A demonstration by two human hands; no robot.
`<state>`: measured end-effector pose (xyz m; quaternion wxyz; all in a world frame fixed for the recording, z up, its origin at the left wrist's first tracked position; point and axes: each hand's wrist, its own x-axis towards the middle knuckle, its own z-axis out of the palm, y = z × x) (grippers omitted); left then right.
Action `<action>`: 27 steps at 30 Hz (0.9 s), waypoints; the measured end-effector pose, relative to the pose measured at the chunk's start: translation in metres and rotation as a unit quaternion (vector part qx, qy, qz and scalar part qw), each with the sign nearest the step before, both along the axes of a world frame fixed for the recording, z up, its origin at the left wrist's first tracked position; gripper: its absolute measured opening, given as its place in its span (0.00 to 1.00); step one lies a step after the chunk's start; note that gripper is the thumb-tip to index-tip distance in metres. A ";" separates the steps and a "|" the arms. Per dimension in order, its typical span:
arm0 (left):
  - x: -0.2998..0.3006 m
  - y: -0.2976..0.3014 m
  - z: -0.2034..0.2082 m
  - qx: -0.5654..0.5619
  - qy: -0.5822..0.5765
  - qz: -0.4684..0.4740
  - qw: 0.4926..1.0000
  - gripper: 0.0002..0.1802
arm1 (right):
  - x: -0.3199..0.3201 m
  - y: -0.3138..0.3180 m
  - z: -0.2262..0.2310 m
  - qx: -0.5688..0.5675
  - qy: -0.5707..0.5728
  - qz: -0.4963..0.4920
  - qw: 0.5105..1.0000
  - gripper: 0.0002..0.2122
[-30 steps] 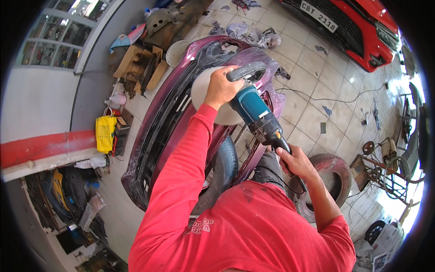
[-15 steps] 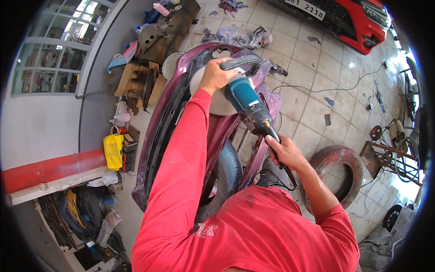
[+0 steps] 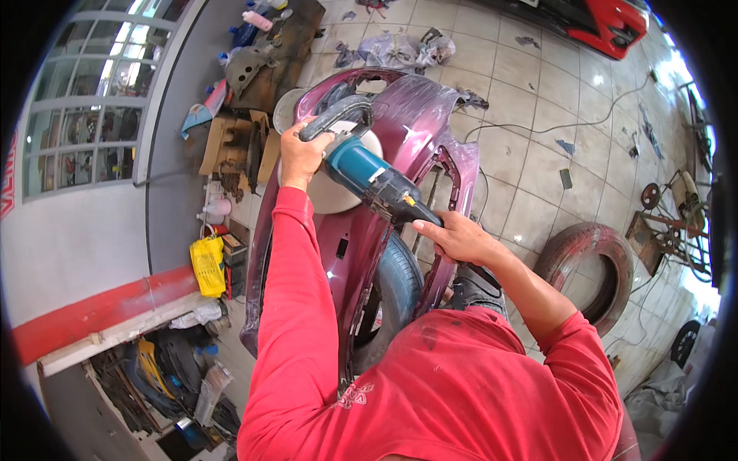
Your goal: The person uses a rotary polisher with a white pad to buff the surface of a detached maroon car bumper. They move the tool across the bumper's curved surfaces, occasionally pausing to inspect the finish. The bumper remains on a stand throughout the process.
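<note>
A teal-and-black electric polisher (image 3: 357, 165) lies across a purple car bumper (image 3: 419, 107). Its round white pad (image 3: 330, 197) is over the bumper's left side, partly covered by the tool body. My left hand (image 3: 302, 156) is closed round the left end of the black loop handle at the tool's head. Wrapped over the rear grip, my right hand (image 3: 463, 238) holds the back end, where the cord comes out. White smears and glossy streaks show on the bumper's upper right part. Under the bumper, a dark tire (image 3: 401, 284) is partly visible.
Another tire (image 3: 588, 265) lies at right, near a rusty metal frame (image 3: 661, 223). A black cord (image 3: 565, 131) crosses the tiled floor. Crumpled plastic (image 3: 392, 50) lies beyond the bumper. Cardboard boxes (image 3: 229, 142) and a yellow bag (image 3: 207, 265) stand at left.
Both hands and the polisher have moved left across the bumper. The pad now sits farther left, and more of the bumper's purple surface shows. The whole view has shifted slightly.
</note>
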<state>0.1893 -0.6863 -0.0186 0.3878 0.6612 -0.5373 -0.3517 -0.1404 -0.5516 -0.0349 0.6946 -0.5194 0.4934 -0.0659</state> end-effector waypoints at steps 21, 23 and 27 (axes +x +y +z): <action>0.017 0.441 0.025 -0.121 -0.019 0.436 0.892 0.20 | 0.062 0.108 0.026 -0.051 0.033 0.420 0.905 0.28; 0.003 0.468 0.027 -0.157 -0.022 0.487 0.859 0.20 | 0.078 0.112 0.032 -0.088 0.022 0.468 0.879 0.29; -0.020 0.521 0.014 -0.199 -0.004 0.566 0.800 0.21 | 0.104 0.128 0.053 -0.096 0.040 0.534 0.839 0.29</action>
